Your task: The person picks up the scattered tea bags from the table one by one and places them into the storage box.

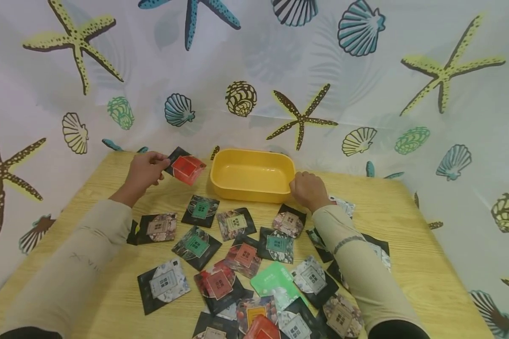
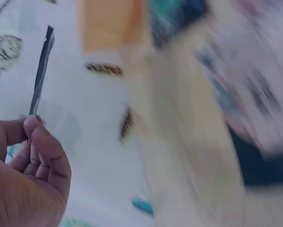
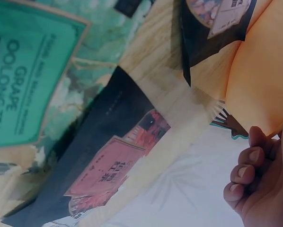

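Note:
My left hand (image 1: 146, 169) pinches a tea sachet (image 1: 185, 165), black with a red label and a red end, between thumb and fingers. It is held up left of a yellow plastic basin (image 1: 252, 195). The left wrist view shows this sachet (image 2: 42, 71) edge-on above the fingertips. At the basin's right end my right hand (image 1: 310, 190) grips the rim with curled fingers. In the right wrist view the curled right hand (image 3: 260, 184) meets the orange-looking basin wall (image 3: 262, 80); its thumb is mostly hidden. No sachet shows inside the basin.
Many flat sachets lie over the wooden table (image 1: 424, 263), among them a green one (image 1: 275, 282) and a white-and-black one (image 1: 164, 285). They overlap near the front. A sachet reading "Grape Oolong Tea" (image 3: 23, 80) lies below the right wrist. Behind hangs a shell-and-starfish cloth (image 1: 246, 61).

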`<action>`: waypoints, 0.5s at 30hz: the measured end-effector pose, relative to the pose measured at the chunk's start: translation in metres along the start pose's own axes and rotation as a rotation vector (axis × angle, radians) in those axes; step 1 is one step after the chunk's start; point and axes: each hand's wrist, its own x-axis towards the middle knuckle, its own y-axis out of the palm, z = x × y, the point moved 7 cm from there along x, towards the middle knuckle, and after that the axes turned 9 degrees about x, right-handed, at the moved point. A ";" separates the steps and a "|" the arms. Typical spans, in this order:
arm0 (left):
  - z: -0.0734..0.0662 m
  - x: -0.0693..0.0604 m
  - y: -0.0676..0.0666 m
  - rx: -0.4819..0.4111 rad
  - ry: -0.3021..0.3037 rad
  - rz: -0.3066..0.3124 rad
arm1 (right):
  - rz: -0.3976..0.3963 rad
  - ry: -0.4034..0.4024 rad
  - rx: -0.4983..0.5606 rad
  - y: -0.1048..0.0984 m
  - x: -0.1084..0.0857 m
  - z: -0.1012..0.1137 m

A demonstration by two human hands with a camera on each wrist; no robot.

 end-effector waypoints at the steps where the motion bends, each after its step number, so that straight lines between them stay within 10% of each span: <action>1: -0.007 0.003 0.004 -0.032 -0.013 0.001 | 0.004 0.003 -0.002 0.000 0.000 0.000; 15: -0.069 0.021 0.085 -0.175 -0.121 0.105 | -0.013 -0.008 -0.043 -0.002 -0.004 0.005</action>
